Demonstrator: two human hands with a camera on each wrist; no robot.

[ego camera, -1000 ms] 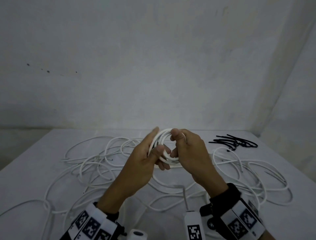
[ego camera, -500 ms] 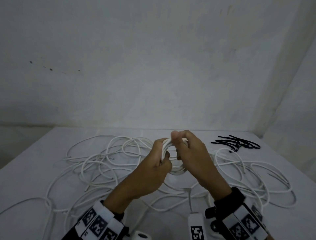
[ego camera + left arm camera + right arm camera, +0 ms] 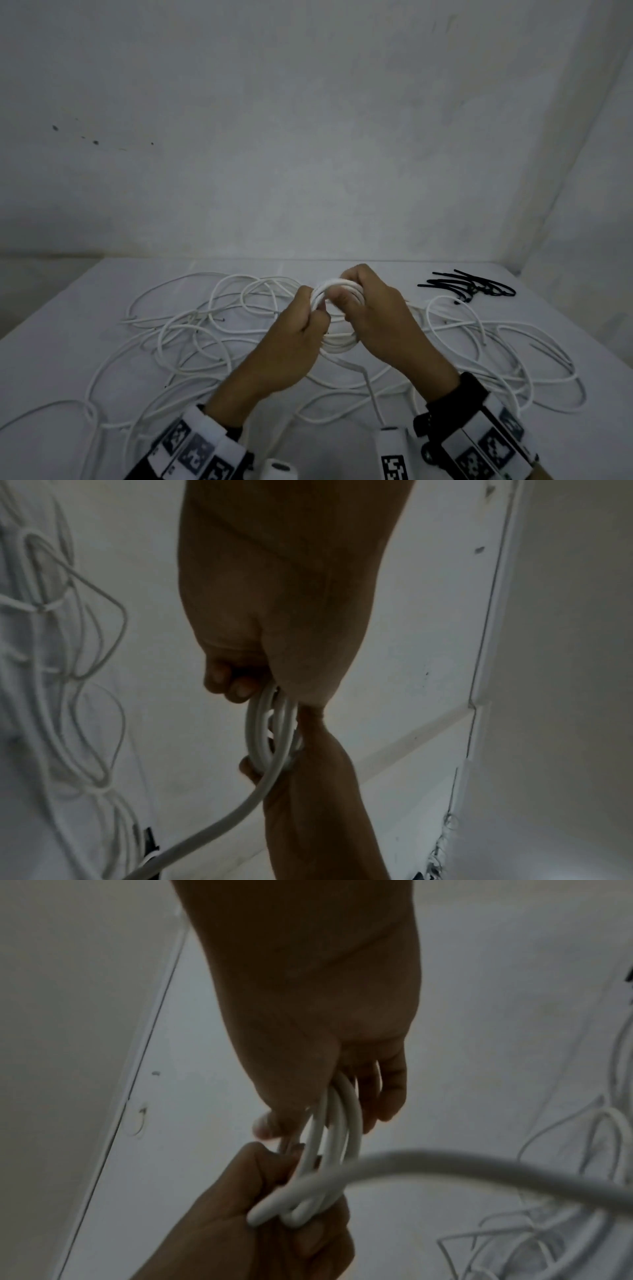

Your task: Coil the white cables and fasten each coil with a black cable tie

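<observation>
A small coil of white cable (image 3: 337, 343) hangs above the table between both hands. My left hand (image 3: 310, 317) grips its left side, fingers curled round the loops (image 3: 270, 723). My right hand (image 3: 356, 301) grips the right side of the coil (image 3: 337, 1139), thumb in front and fingers behind. A free length of the same cable (image 3: 479, 1164) trails down from the coil toward me. Black cable ties (image 3: 469, 287) lie in a bunch at the table's far right, beyond my right hand.
Several loose white cables (image 3: 191, 329) sprawl tangled across the white table (image 3: 51, 329) on both sides of my hands. A grey wall (image 3: 308, 137) rises behind the table, and a side wall closes the right.
My left hand, with fingers extended a second ago, has closed round the coil. Both hands stay at the table's middle, and the coil has turned a little between them.
</observation>
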